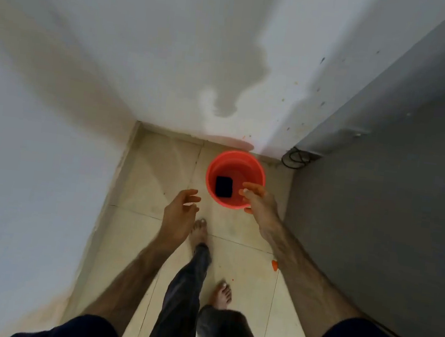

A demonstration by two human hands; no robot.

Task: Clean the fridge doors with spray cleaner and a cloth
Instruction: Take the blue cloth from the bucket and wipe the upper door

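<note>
Head view: we logged an orange bucket [235, 179] on the floor [160, 167] against the wall [119, 45], a black sponge [223, 186] inside; grey fridge [380, 186] just right. Left hand [180, 213] loosely spread, empty; right hand [258, 200] spread at the bucket's rim, empty.

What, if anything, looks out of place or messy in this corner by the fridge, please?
A large damp-looking stain darkens the wall above the orange bucket, and small orange and dark specks dot the wall corner. An orange scrap lies on the floor tiles beside the grey fridge. A dark rectangular object sits inside the bucket.
</note>
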